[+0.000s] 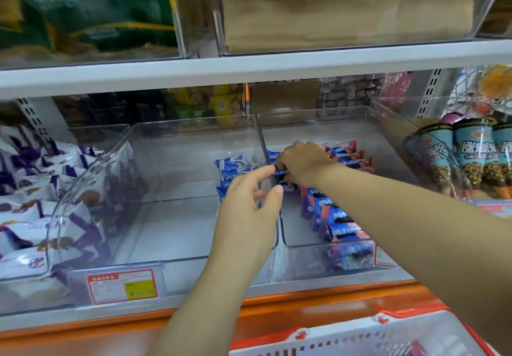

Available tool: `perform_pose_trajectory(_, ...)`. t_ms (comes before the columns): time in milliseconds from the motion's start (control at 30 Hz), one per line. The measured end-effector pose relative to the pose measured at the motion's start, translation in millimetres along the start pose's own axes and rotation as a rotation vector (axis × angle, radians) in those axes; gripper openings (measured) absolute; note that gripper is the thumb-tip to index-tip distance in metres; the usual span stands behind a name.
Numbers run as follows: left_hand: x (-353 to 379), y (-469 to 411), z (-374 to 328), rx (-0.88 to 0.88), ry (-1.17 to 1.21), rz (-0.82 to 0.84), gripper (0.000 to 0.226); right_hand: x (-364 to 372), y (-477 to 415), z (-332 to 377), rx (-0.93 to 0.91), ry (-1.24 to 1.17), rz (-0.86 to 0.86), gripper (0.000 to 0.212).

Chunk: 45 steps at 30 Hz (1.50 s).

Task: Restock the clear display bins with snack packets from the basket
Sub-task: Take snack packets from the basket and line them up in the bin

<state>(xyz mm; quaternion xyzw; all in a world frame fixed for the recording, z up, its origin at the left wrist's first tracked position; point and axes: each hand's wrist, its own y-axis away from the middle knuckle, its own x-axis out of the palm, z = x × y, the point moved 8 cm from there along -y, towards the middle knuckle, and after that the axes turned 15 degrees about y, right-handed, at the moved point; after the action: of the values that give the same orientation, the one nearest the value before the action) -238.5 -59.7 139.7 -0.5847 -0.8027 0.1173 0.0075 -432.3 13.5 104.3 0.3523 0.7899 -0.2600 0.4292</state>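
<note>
Right hand (302, 166) pinches blue snack packets (336, 218) in far right bin (327, 258), probably several; left hand (249, 209) wide, empty. Packets light, crinkly, slippery: grip edges.

Small shiny blue-and-pink snack packets (336, 218) stand in a row inside the see-through plastic bin (310, 261), just under the right fingers (282, 166). The white plastic basket with red trim (357, 339) sits far below them.

Bare floor in middle bin (177, 123), packets (232, 166) at right wall.
</note>
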Motion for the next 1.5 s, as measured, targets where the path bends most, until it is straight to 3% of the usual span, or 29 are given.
perform_pose_trajectory(200,0.7,-0.9,0.5,0.005,-0.018,0.011,0.036,-6.4,16.8,-7.6,-0.003,-0.064,0.035,0.046)
perform_pose_trajectory(367,1.3,-1.2,-4.0,0.073,-0.101,0.013,0.038,-45.8,67.9,-13.9,0.01,-0.179,-0.07,0.041)
perform_pose_trajectory(433,0.6,6.4,-10.4,0.155,-0.182,-0.023,0.037,-63.9,108.0,-14.5,0.007,-0.201,-0.134,0.032)
perform_pose_trajectory(533,10.3,29.9,-37.9,0.415,-0.267,-0.036,0.029,-87.8,182.5,-11.3,-0.002,-0.34,-0.29,0.022)
perform_pose_trajectory(600,28.2,57.2,-51.8,0.569,-0.317,0.049,0.026,-87.9,238.5,-4.9,0.0,-0.539,-0.315,0.019)
perform_pose_trajectory(700,67.3,100.6,-42.5,0.658,-0.411,0.335,0.022,-49.3,305.6,20.1,-0.025,-0.68,-0.159,0.021)
perform_pose_trajectory(833,119.4,155.1,39.5,0.385,-0.737,0.805,0.023,48.8,364.6,71.3,-0.083,-0.631,0.254,0.019)
perform_pose_trajectory(933,117.1,180.1,127.1,0.025,-0.996,0.985,0.031,108.8,390.3,110.7,-0.181,-0.549,0.503,0.026)
perform_pose_trajectory(1033,94.8,196.2,198.4,-0.242,-1.058,1.026,0.03,148.3,402.6,136.5,-0.213,-0.511,0.639,0.035)
perform_pose_trajectory(1167,76.2,216.0,257.2,-0.456,-1.053,1.036,0.044,183.3,398.0,160.7,-0.195,-0.546,0.703,0.041)
perform_pose_trajectory(1367,91.0,215.3,288.1,-0.415,-0.953,0.932,0.038,216.7,366.5,194.4,-0.212,-0.56,0.671,0.051)
perform_pose_trajectory(1500,100.4,224.1,297.0,-0.447,-0.949,0.965,0.043,230.7,360.6,214.8,-0.243,-0.547,0.699,0.061)
